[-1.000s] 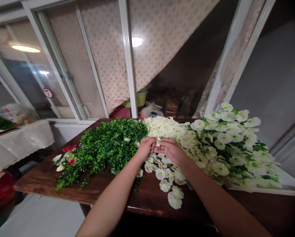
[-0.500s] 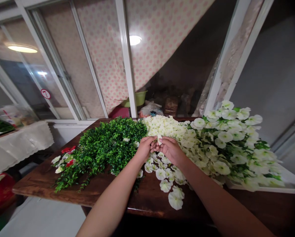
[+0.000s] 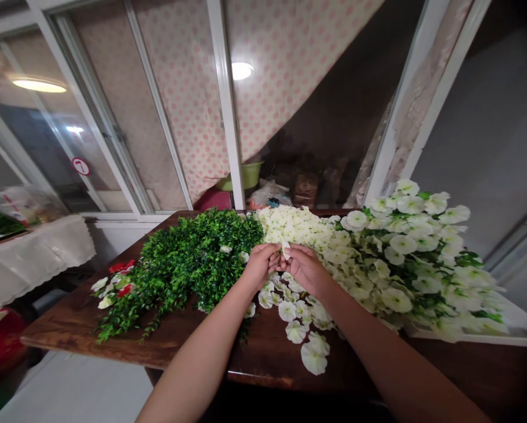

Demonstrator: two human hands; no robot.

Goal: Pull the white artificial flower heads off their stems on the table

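Note:
My left hand (image 3: 258, 264) and my right hand (image 3: 305, 267) meet over the middle of the wooden table (image 3: 69, 326). Both pinch one small white fabric flower (image 3: 285, 249) between their fingertips. Below them several loose white flowers (image 3: 295, 331) lie scattered on the wood. A heap of green artificial foliage (image 3: 188, 261) lies just left of my left hand. A pile of cream flower heads (image 3: 296, 226) sits right behind the hands.
A big bunch of white flowers with green leaves (image 3: 415, 258) fills the table's right side. A few red and white flowers (image 3: 117, 279) lie at the left end. Sliding windows, a dotted curtain (image 3: 263, 88) and a green bowl (image 3: 248, 174) are behind. A cloth-covered side table (image 3: 29, 252) stands left.
The hands have barely moved; the pinched white flower has turned a little and now stands slightly higher between the fingertips.

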